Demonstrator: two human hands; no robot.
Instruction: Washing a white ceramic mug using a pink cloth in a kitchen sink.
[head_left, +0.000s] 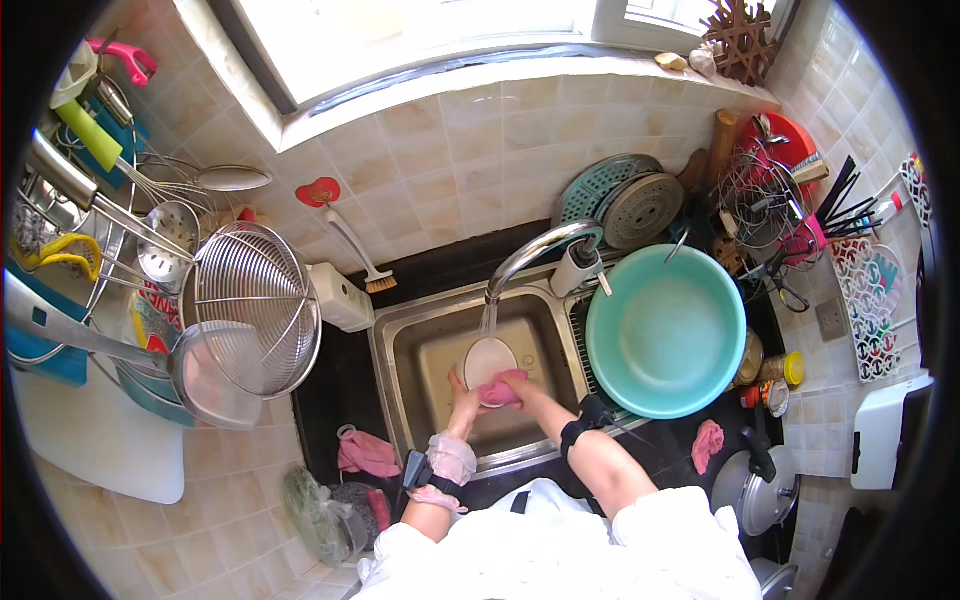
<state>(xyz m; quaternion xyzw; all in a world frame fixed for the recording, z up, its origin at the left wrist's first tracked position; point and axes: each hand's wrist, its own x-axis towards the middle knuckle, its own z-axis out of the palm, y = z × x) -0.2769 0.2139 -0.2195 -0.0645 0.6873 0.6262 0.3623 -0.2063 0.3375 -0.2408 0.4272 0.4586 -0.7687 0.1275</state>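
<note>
Over the steel sink (420, 341), my left hand (460, 397) grips the left rim of a white bowl (489, 356). A pink cloth (502, 388) is bunched in my right hand (519, 390), pressed against the bowl's near right part. Water runs from the chrome faucet (540, 238) into the far side of the bowl. The cloth covers part of the rim, and the fingers under the bowl are hidden.
Right of the sink a large turquoise basin (667, 330) sits on a drainer rack. A mesh strainer (255, 311) and a ladle (214, 371) hang at left. Another pink cloth (367, 452) lies left of the sink; a lidded pot (757, 487) stands at right.
</note>
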